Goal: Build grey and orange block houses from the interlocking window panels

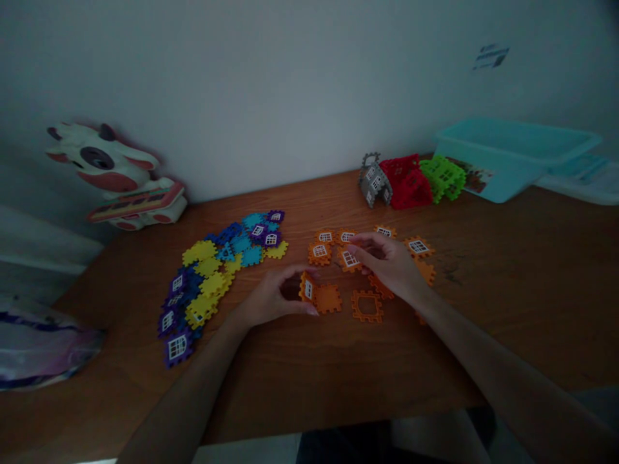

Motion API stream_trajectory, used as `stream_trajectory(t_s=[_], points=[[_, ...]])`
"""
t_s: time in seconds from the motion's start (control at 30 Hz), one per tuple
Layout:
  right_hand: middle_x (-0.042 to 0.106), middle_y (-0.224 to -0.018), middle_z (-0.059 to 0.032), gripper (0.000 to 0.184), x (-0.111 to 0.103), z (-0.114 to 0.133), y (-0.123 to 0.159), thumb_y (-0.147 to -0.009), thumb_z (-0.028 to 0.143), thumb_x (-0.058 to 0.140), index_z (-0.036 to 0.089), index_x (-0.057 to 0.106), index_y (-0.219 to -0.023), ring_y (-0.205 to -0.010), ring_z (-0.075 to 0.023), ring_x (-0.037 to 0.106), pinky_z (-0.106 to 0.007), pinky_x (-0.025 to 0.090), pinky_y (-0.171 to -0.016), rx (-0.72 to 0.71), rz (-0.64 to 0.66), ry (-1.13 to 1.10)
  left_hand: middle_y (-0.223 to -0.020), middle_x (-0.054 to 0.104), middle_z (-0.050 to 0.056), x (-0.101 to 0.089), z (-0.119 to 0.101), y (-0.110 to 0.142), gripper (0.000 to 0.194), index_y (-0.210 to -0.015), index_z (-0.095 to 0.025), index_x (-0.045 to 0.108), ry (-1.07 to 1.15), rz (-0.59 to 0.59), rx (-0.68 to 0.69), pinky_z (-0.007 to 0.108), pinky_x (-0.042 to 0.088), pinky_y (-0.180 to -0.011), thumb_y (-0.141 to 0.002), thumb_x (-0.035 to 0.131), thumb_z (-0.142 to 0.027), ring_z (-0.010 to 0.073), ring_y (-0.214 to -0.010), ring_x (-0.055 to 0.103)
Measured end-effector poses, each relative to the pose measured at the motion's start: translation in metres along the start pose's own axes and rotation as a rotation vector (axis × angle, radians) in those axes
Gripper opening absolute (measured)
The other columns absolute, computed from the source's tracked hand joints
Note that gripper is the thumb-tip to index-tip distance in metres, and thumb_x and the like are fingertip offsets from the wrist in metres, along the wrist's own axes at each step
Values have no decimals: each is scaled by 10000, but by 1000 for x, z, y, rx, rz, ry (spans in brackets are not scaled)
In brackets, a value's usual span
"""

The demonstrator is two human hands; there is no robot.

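**Orange window tile [307,288] gripped in left hand [273,298]**

The left fingers [302,308] are curled closed around the tile, which stands on edge at the hand's tip, its white window facing the right. The right fingers [360,243] are half-curled and spread over a second window tile [349,259]; they are at it or just above it, and I cannot tell whether they have hold of it. The right hand [389,264] sits just beyond the left, with a gap between them.

Right by the left fingers lies a plain orange tile [327,299], and below the right hand is an open orange frame [367,307]. 5 more orange window tiles are scattered around the right hand, and 2 of them are nearly touching each other at the left [320,252].

Left of these, a curved heap of yellow, blue and purple tiles [213,270] spreads across the wooden counter [498,316]. Farther off, against the wall [290,90], stand 3 built tile houses: gray [373,183], red [406,182] and green [442,178]. Beyond them is a turquoise tray [503,154], and at the far left a cow-shaped toy [109,174].
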State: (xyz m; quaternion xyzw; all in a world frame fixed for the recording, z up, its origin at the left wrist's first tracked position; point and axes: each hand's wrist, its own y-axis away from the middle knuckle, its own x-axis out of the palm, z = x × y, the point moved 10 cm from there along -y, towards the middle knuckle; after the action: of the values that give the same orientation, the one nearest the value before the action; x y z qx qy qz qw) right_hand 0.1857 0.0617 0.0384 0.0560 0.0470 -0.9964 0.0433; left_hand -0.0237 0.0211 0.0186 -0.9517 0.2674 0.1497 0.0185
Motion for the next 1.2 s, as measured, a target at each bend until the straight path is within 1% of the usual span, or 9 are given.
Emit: stream_trajectory(t_s=[0.33, 0.43, 0.5, 0.6, 0.73, 0.83, 0.97, 1.07, 1.2], points=[[764, -1055, -35, 487, 14, -12, 5, -758, 434, 832, 305, 680, -1203, -884, -209, 731, -397, 612, -829, 170, 173, -76, -1268, 712, 77, 2, -6, 2, 675, -1235, -235, 658, -207, 9, 15, 425, 577, -998, -640, 922, -414, 252, -1112, 704], [735, -1211, -24, 517, 17, -9, 6, -744, 421, 847, 327, 673, -1221, -999, -212, 725, -410, 586, -949, 158, 230, -146, -1247, 723, 75, 3, -9, 2, 646, -1209, -226, 669, -255, -10, 17, 421, 583, -983, -647, 917, -428, 252, -1092, 711], [694, -1302, -17, 541, 18, -6, 5, -716, 390, 867, 328, 674, -1218, -1061, -209, 706, -396, 575, -978, 137, 259, -168, -1250, 723, 77, 4, -11, 1, 650, -1209, -222, 669, -271, -26, 17, 421, 580, -989, -646, 918, -432, 254, -1097, 709], [700, -1261, -27, 569, 25, -3, 9, -681, 360, 884, 302, 664, -1202, -1070, -209, 693, -387, 583, -958, 114, 350, -139, -1270, 714, 79, 6, -12, 1, 634, -1204, -220, 673, -255, -35, 24, 421, 573, -1004, -657, 911, -434, 255, -1127, 699], [729, -1074, -25, 565, 41, 1, 22, -685, 368, 885, 271, 627, -1179, -938, -202, 705, -366, 608, -820, 27, 495, 7, -1278, 708, 76, 7, -13, 1, 607, -1194, -225, 678, -240, -22, 41, 416, 571, -1006, -671, 901, -437, 254, -1139, 694], [734, -998, -27, 559, 47, 4, 28, -718, 407, 869, 264, 609, -1192, -846, -201, 702, -344, 598, -721, -60, 505, 165, -1237, 725, 75, 4, -13, 2, 634, -1203, -225, 674, -266, -33, 42, 415, 583, -981, -656, 909, -442, 253, -1092, 710], [732, -1150, -42, 421, 49, 21, 28, -879, 372, 738, 300, 621, -1277, -963, -210, 702, -373, 576, -862, -270, 461, 294, -1178, 748, 70, 3, -15, 2, 619, -1177, -216, 684, -278, -30, 40, 387, 595, -945, -647, 914, -441, 242, -1033, 727], [719, -1202, -32, 261, 48, 31, 26, -971, 296, 610, 322, 688, -1219, -1086, -219, 674, -398, 528, -974, -435, 431, 387, -1199, 742, 67, 4, -18, 2, 599, -1175, -221, 688, -296, -28, 45, 378, 588, -957, -662, 906, -441, 245, -1071, 716], [673, -1109, -77, 208, 45, 28, 26, -998, 282, 556, 259, 755, -1055, -979, -202, 671, -380, 551, -895, -495, 405, 475, -1234, 734, 73, 5, -19, 2, 619, -1185, -221, 686, -310, -38, 45, 380, 596, -951, -654, 911, -446, 250, -1080, 718]])
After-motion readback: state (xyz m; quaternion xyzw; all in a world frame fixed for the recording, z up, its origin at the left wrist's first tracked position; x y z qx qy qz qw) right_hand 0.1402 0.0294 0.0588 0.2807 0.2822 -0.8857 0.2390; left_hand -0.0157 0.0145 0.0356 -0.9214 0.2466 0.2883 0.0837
